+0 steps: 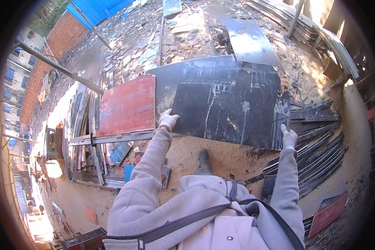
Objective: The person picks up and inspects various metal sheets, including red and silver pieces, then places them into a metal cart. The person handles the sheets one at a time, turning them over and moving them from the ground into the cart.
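Note:
A large black plywood board [233, 106] with white streaks and a worn patch lies in front of me, tilted slightly. My left hand [169, 119], in a white glove, is closed on its left edge near the lower corner. At the lower right corner my right hand [289, 136], gloved too, grips the edge with the thumb on top; its other fingers are hidden underneath. Under the black board, a dark grey board [164, 85] shows at the left and far side. A red board [129, 106] lies just left of my left hand.
A metal rail [121, 138] runs below the red board. Stacked dark strips [316, 160] fan out at the right, and upright strips [82, 121] stand at the left. A slanting pole [60, 64] crosses the upper left. Wood scraps [133, 52] cover the ground beyond.

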Available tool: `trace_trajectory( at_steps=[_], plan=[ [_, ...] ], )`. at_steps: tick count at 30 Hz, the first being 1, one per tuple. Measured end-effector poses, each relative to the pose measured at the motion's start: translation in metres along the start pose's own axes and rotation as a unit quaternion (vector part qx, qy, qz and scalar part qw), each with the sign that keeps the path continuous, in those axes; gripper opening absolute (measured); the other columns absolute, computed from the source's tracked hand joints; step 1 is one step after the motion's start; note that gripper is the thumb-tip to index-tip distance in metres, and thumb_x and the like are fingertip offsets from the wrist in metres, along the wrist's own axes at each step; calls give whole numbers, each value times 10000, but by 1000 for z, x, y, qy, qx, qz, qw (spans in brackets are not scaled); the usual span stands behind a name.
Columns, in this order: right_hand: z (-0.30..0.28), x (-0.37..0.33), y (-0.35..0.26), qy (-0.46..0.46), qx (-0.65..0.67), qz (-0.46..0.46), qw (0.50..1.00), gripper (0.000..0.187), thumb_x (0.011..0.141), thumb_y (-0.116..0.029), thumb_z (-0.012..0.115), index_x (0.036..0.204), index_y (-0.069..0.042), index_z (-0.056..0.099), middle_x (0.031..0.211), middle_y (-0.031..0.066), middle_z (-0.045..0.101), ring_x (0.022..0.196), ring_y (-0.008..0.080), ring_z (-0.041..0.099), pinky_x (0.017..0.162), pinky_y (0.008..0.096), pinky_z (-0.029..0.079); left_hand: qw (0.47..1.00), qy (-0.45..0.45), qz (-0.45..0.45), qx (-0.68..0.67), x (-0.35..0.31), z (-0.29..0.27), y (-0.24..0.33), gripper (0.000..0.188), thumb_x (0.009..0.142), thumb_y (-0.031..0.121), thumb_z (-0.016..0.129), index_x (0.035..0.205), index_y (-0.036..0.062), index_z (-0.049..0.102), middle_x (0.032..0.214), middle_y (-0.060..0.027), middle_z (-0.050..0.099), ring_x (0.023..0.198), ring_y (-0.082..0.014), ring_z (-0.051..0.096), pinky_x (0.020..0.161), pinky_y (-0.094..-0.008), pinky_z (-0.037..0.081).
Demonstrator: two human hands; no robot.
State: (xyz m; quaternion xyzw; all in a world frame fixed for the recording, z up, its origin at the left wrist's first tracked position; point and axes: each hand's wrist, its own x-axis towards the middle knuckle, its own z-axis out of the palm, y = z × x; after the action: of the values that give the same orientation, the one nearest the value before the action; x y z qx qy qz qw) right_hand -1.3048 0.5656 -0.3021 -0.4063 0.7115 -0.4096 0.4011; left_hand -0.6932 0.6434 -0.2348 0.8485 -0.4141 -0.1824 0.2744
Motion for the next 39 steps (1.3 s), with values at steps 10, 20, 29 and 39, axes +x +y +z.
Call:
trace_trajectory(
  at_steps=[10,20,29,39],
  plan=[
    [34,85,-12,-73,-146,-44,986,496,892,-526,770,986,-39,781,901,161,780,867,330,738,797,447,537,980,52,-162,104,-35,82,-44,431,782,235,815,1193,111,782,1091,-131,794,1061,-282,738,944,-378,550],
    [58,132,22,-180,-359,10,916,687,925,-618,681,1311,-51,633,1340,250,659,1270,403,611,1066,490,478,946,-19,-230,229,-90,167,1,941,850,319,768,1640,104,304,1729,-198,161,1592,-372,182,1294,-446,228],
    [51,139,6,-268,-383,51,883,830,925,-583,696,1515,-51,455,1526,247,488,1434,397,467,1166,469,416,924,-97,-239,282,-71,161,-3,990,881,434,757,1655,77,254,1729,-206,175,1593,-329,214,1295,-407,227],
    [34,149,-31,-307,-435,15,846,664,919,-572,701,1289,-27,619,1288,228,676,1277,396,600,1070,478,475,910,-146,-256,292,-79,148,29,1000,896,521,724,1641,32,271,1724,-199,205,1585,-316,251,1283,-383,253]
  ],
)
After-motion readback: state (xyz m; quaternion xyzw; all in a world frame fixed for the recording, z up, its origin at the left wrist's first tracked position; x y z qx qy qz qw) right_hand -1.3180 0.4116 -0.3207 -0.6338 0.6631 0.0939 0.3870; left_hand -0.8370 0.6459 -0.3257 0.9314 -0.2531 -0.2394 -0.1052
